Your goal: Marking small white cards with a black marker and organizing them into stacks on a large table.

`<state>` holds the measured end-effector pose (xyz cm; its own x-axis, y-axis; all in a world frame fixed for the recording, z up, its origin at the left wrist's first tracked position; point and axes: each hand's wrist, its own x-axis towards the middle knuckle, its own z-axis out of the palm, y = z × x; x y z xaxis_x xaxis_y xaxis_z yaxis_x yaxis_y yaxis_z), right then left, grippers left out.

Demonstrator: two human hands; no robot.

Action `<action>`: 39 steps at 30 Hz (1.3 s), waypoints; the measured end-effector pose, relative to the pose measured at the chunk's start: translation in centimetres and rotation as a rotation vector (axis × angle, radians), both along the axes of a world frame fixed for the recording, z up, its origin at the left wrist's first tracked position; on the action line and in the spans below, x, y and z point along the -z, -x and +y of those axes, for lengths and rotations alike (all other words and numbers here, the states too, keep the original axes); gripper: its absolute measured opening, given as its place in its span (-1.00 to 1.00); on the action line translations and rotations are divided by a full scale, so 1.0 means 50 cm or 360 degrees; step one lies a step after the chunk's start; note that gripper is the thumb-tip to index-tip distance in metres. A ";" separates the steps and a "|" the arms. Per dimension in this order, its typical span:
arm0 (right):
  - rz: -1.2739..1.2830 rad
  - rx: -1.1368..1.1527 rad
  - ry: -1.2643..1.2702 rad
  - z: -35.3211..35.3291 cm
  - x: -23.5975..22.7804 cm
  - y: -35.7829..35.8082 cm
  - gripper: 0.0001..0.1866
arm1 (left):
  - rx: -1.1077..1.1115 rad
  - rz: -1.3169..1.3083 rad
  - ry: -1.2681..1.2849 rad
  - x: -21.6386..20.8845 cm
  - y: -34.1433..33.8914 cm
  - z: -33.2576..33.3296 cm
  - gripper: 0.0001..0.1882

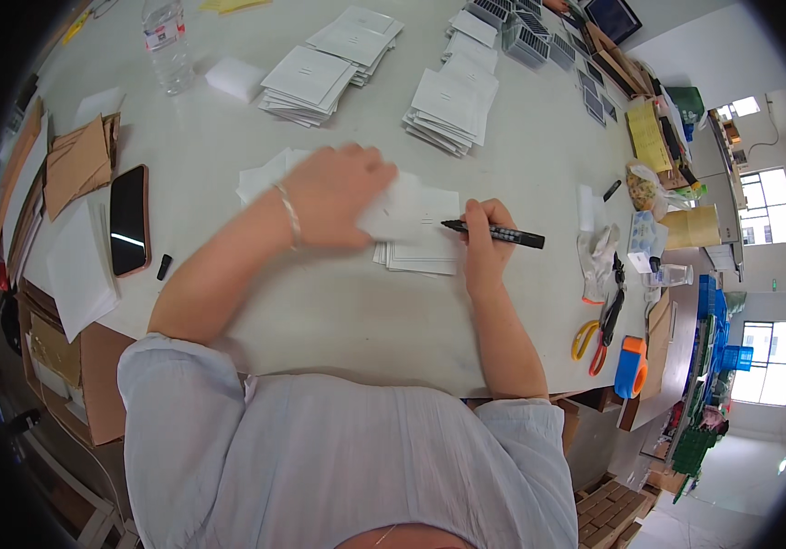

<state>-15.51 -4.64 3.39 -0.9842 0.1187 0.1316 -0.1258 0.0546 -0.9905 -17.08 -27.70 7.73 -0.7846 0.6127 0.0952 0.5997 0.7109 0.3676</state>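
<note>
My right hand point(487, 247) is closed round a black marker point(521, 238), its tip pointing left over a small stack of white cards or envelopes point(420, 259). Short dark marks show on the top one. Smeared by motion, my left hand point(338, 197) passes over the left part of this stack. A blurred white card point(397, 206) lies at its fingers; whether they grip it is not clear. More white cards point(263, 176) stick out beyond my left wrist. A small black cap point(165, 266) rests on the table at the left.
Farther back stand piles of marked white cards point(310, 78) and another pile point(452, 105). A phone point(129, 220), a water bottle point(168, 50) and cardboard point(81, 165) are left. Pliers point(611, 316), a glove point(598, 261) and an orange-blue tape roll point(631, 368) lie right.
</note>
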 end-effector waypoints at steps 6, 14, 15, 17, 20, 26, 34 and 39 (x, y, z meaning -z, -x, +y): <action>0.0117 -0.0128 -0.0326 -0.003 0.026 0.016 -0.72 | -0.0148 -0.0224 0.0352 -0.026 0.028 -0.089 -0.48; 0.0164 -0.0080 -0.0494 -0.017 0.019 0.018 -0.73 | -0.0044 0.0076 -0.0035 0.024 0.005 0.013 -0.40; 0.0163 -0.0081 -0.0528 -0.015 0.020 0.019 -0.74 | -0.0027 0.0123 -0.0229 0.036 -0.006 0.040 -0.40; 0.0161 -0.0083 -0.0526 -0.017 0.018 0.020 -0.74 | -0.0046 0.0204 -0.0212 0.061 -0.018 0.070 -0.40; 0.0182 -0.0080 -0.0572 -0.018 0.023 0.023 -0.78 | 0.0011 0.0213 -0.0151 0.076 -0.024 0.082 -0.40; 0.0170 -0.0083 -0.0618 -0.015 0.025 0.022 -0.79 | 0.0034 0.0098 -0.0132 0.079 -0.025 0.084 -0.42; 0.0146 -0.0142 -0.0363 -0.004 0.028 0.002 -0.73 | 0.0034 0.0167 -0.0135 0.084 -0.027 0.083 -0.43; 0.0254 -0.0130 -0.0583 -0.005 0.038 0.003 -0.74 | 0.0035 0.0161 -0.0146 0.081 -0.028 0.084 -0.45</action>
<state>-15.67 -4.88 1.49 -0.9522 -0.0422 0.3026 -0.2951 0.3834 -0.8752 -15.69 -23.52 3.68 -0.7548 0.6146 0.2292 0.6518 0.6636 0.3672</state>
